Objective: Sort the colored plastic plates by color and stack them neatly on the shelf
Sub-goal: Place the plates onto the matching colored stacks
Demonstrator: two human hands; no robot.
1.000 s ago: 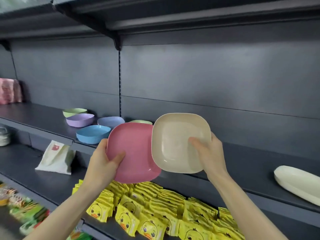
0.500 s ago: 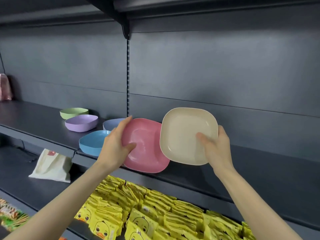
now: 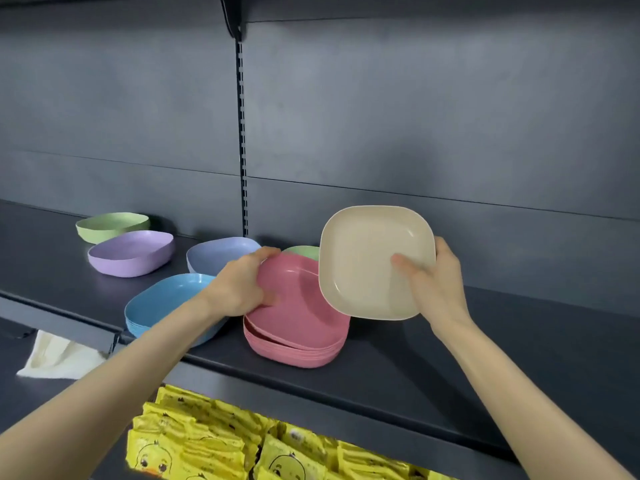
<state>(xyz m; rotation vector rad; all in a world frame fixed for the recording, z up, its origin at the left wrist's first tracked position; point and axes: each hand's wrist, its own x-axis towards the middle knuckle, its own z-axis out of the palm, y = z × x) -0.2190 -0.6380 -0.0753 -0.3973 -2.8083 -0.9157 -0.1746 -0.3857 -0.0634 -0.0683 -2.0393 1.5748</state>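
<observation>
My left hand grips the left rim of a pink plate, which lies tilted on top of a pink stack on the dark shelf. My right hand holds a cream plate upright above the shelf, thumb on its inner face; it overlaps the pink plate's right edge. A blue stack, a grey-blue stack, a purple stack and a green stack stand to the left. Another green plate peeks out behind the pink one.
The shelf's back panel rises close behind the stacks, with a slotted upright in the middle. Bare shelf surface runs to the right of the pink stack. Below lie yellow duck-print packets and a white bag.
My left hand has lowered the pink plate from mid-air onto the pink stack. The cream plate stayed raised in my right hand. The view has moved closer to the shelf.
</observation>
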